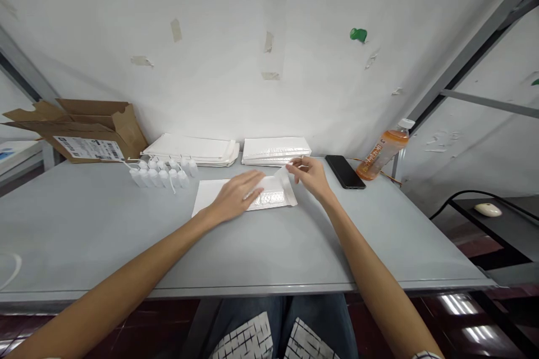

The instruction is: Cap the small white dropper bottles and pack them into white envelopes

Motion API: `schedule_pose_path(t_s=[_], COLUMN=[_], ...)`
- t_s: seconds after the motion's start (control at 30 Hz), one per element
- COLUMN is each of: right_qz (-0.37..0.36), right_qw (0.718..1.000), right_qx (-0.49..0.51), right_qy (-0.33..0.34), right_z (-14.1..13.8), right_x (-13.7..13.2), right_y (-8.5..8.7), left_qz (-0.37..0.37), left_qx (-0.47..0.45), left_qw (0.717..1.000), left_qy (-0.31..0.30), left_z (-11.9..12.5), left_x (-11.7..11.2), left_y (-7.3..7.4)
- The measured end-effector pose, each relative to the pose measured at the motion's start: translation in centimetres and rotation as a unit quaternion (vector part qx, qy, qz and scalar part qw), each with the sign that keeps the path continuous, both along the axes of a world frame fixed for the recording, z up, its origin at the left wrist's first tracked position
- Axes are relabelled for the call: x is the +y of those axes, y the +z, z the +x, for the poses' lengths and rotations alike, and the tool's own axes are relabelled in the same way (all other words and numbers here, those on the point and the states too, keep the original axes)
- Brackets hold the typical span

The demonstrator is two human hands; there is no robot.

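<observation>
A white padded envelope [206,193] lies flat on the grey table in front of me, with a shiny bubbled part toward its right end. My left hand [238,196] rests on the middle of it, fingers stretched out and palm down, covering part of the surface. At the envelope's right end, my right hand [309,175] pinches a thin white strip [285,175] between thumb and fingers and holds it raised. Whether this is the flap itself or its peel-off backing, I cannot tell.
Behind are two stacks of padded envelopes [189,148] [275,149]. Several small white bottles [162,175] stand left, near an opened cardboard box [90,131]. To the right are a black phone [345,172] and a leaning orange drink bottle [383,152]. A wall [236,95] closes the back.
</observation>
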State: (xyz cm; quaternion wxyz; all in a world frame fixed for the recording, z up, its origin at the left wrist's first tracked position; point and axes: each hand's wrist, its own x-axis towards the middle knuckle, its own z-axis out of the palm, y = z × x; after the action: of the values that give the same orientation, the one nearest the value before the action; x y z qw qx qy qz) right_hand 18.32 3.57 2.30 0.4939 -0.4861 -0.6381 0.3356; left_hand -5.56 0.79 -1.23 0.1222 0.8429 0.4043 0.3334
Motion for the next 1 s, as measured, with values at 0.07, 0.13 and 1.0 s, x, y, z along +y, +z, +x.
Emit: schedule_pose_path(t_s=[0.07,0.13,1.0], right_qz=[0.001,-0.012,-0.126], right_qw=[0.999,0.999,0.976], right_qx=[-0.011,-0.020,-0.104], right_qy=[-0.034,-0.038,0.141], right_z=[1.3,2.0,2.2], right_x=[0.7,1.1,1.5], right_y=[-0.3,-0.6,-2.3], left_qz=[0.023,0.036,-0.021], left_qx=[0.118,0.186,0.152], left_qw=[0.992,0.981,0.986], left_qy=[-0.043,-0.052,-0.061], left_z=[0.1,0.3,-0.1], left_x=[0.0,0.0,0.5], left_y=[-1.0,-1.5,-1.3])
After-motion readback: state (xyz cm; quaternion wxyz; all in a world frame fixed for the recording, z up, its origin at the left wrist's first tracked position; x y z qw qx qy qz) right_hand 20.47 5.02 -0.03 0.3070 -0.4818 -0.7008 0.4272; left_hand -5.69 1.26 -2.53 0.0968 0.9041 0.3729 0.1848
